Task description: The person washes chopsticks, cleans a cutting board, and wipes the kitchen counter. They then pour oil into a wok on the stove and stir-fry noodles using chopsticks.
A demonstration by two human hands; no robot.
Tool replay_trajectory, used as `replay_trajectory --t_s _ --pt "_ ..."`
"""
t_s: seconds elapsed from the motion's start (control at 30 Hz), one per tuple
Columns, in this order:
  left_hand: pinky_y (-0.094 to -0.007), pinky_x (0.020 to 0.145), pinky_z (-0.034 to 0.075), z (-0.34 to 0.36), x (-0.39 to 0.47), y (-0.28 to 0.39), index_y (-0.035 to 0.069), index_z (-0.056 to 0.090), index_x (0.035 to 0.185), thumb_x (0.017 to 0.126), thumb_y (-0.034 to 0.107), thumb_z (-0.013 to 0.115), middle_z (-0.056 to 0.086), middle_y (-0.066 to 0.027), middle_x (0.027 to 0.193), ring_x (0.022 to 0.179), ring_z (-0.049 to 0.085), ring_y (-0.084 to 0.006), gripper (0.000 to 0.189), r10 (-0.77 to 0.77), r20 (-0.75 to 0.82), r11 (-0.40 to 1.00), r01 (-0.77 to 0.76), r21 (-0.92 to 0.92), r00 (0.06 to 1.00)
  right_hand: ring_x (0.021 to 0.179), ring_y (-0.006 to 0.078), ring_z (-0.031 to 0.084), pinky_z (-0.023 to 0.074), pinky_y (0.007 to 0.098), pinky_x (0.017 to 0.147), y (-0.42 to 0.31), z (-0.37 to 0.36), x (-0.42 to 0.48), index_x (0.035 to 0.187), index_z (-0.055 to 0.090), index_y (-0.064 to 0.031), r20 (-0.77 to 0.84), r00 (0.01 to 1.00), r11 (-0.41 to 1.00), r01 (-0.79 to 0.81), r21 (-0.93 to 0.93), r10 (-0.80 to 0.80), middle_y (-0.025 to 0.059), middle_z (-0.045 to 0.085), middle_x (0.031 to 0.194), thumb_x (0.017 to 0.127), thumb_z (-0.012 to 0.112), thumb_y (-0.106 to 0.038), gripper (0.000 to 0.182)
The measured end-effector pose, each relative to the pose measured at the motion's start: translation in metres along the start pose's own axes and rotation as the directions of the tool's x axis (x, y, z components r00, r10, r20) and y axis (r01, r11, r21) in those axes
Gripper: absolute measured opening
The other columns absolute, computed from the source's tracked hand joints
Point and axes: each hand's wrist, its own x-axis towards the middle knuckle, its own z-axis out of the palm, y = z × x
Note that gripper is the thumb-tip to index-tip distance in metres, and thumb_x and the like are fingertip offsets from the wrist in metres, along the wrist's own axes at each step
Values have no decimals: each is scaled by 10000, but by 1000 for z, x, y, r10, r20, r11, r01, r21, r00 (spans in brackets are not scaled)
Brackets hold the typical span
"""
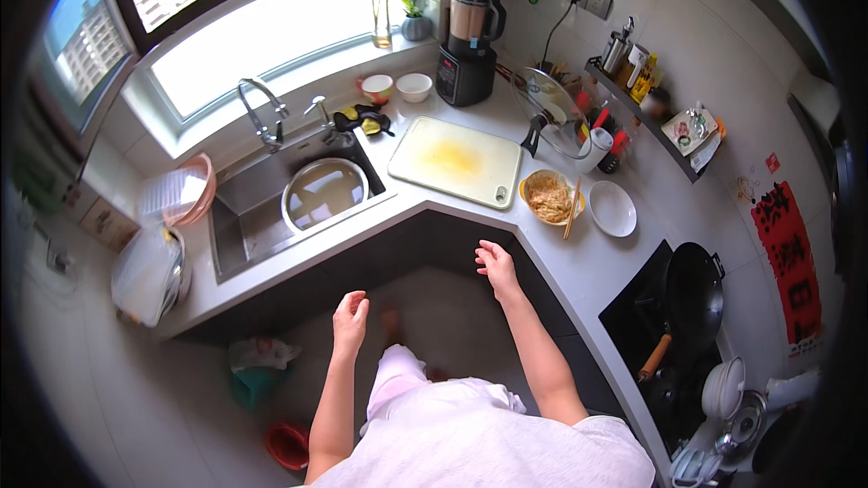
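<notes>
My left hand [350,320] hangs in the air over the floor in front of the sink counter, fingers loosely curled and holding nothing. Off the counter's inner corner, my right hand [497,268] is raised with its fingers slightly apart and nothing in them. Beyond it lies a pale cutting board [413,161] with a yellow stain. A yellow-rimmed bowl [550,198] of shredded food stands to the board's right, chopsticks [573,209] resting across its edge. Beside that is a white bowl [612,209]. The steel sink [234,224] contains a round metal basin [325,193] of water.
A black wok [693,295] with a wooden handle sits on the cooktop [627,312] at right. Behind the board stand a blender [468,47] and a glass lid [553,108]. Pink basins [200,196] flank the sink; a red bucket [287,446] is on the floor.
</notes>
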Motion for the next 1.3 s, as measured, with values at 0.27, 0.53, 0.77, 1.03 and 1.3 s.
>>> replay_trajectory --t_s 0.27,0.53,0.77,1.03,1.3 --pt "-349 846 523 13 193 -11 20 614 1217 929 202 623 701 -149 1028 958 675 -237 341 8 145 993 -25 117 989 1021 193 607 546 295 715 37 -19 121 1376 480 -3 -418 902 991 -133 -24 111 133 593 1218 929 602 -195 501" --pt "-455 999 438 116 396 22 -40 548 1275 857 216 627 601 -261 1203 1148 561 -395 497 154 357 883 -291 368 921 1323 410 397 323 460 1115 45 -19 198 1423 406 15 -653 755 882 -349 -316 65 272 439 1408 868 646 -330 696" --pt "-464 977 462 176 463 15 -37 556 1263 811 244 607 624 -292 1152 1117 586 -425 534 -146 285 865 -18 501 947 892 362 534 430 459 816 70 -34 235 905 514 6 -669 743 936 -226 -271 -14 176 559 902 798 660 -210 282" --pt "-439 881 481 179 501 17 45 725 967 919 585 440 702 -211 964 984 655 -379 612 -402 78 826 324 460 912 883 164 581 478 325 736 48 -39 224 1047 613 20 -538 797 943 -331 -11 274 63 617 930 869 669 -184 277" --pt "-387 697 485 73 443 12 -36 710 934 976 509 502 705 -136 817 700 637 -226 585 -392 -182 908 411 80 902 740 75 558 461 226 675 -25 -17 216 963 632 -23 -4 970 961 -241 137 244 -13 608 822 846 732 -145 197"
